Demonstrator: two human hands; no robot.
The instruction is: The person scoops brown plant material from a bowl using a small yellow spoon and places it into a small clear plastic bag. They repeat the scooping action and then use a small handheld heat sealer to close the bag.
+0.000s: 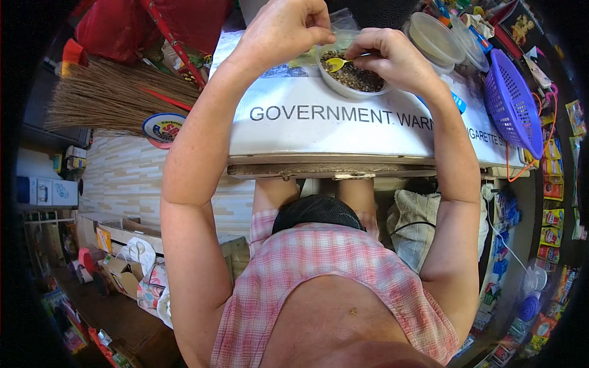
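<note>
A round clear plastic tub (352, 93) sits on the white-covered tabletop and holds dark, coarse grains (358, 79). My right hand (395, 57) is over the tub's right side, its fingers around the handle end of a small yellow plastic spoon (337, 63). The spoon's bowl rests at the surface of the grains. Above the tub's far left rim, my left hand (294, 30) has thumb and forefinger pinched at a thin clear plastic bag (344, 20). Glare and the fingers hide part of the bag.
Right of the tub are stacked clear plastic containers (435, 39) and a purple plastic basket (513, 103). A blue item (458, 102) lies partly behind my right forearm. A soft broom (119, 99) stands left of the table. Sachets (552, 225) hang at far right.
</note>
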